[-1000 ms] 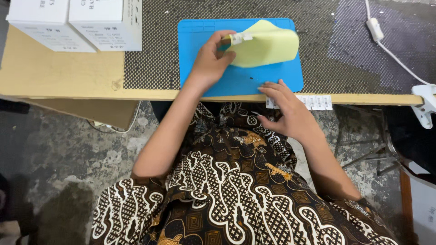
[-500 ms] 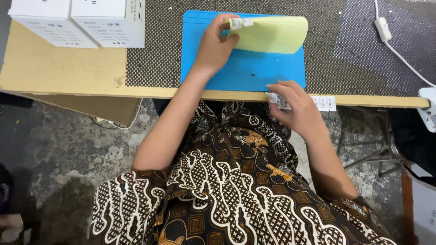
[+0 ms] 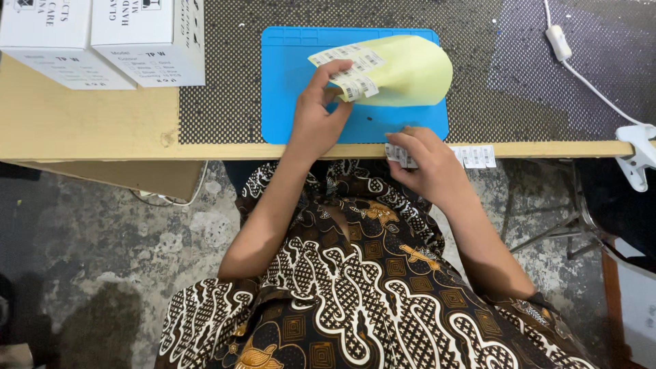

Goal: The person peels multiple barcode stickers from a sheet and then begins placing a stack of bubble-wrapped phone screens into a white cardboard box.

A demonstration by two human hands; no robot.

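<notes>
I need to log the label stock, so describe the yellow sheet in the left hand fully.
The yellow sheet is a pale yellow backing paper, curled so its rounded edge bulges right. White barcode labels sit along its left end. It hovers over the blue mat, pinched at that end by the left hand. The right hand is apart from it, at the table edge on a strip of white labels.

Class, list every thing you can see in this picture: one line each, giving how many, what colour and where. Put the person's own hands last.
yellow backing sheet: 1, pale yellow with white labels, curled over the mat, held up
blue mat: 1, blue, mid table
label strip: 1, white, along the table's front edge
boxes: 2, white, far left of the table
dotted mat: 1, black with pale dots, under the blue mat
cable with switch: 1, white, far right
clamp: 1, white, right table edge
left hand: holds the sheet
right hand: on the strip
</notes>
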